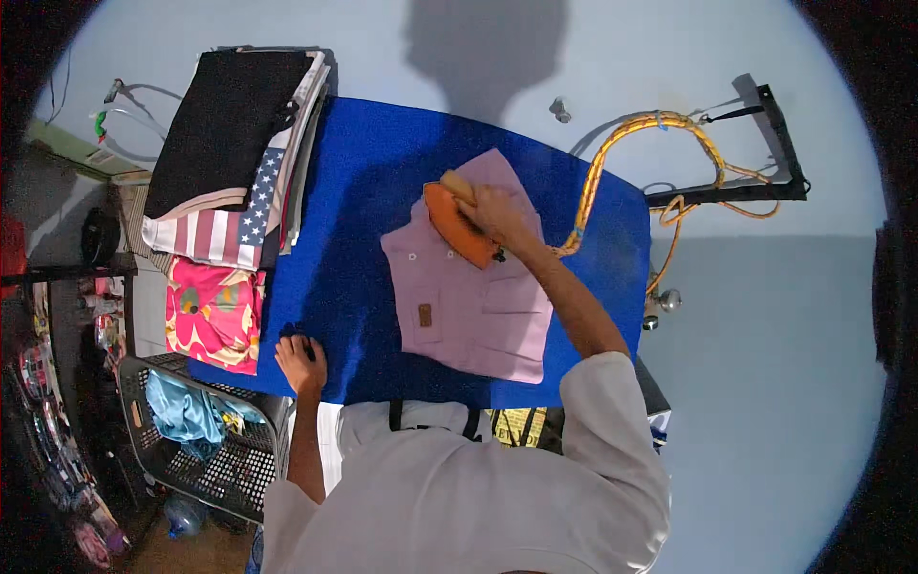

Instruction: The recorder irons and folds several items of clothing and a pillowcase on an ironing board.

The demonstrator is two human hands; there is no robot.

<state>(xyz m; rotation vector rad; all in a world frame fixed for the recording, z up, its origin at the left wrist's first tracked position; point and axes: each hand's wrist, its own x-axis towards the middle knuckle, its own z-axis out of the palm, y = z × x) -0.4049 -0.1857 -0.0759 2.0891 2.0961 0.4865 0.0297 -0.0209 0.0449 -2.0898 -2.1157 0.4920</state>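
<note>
A pink shirt with pockets and snap buttons lies spread on the blue ironing surface. My right hand grips the handle of an orange clothes iron, which rests on the upper part of the shirt. From the iron's rear a yellow patterned cord rises to the right. Well left of the shirt, my left hand lies on the blue cover near its front edge, fingers somewhat apart and nothing in it.
Folded clothes, a black garment topmost, are stacked at the back left. Before them sits a folded pink floral cloth. A dark plastic basket holds light-blue fabric. A black wall bracket carries the cord at right.
</note>
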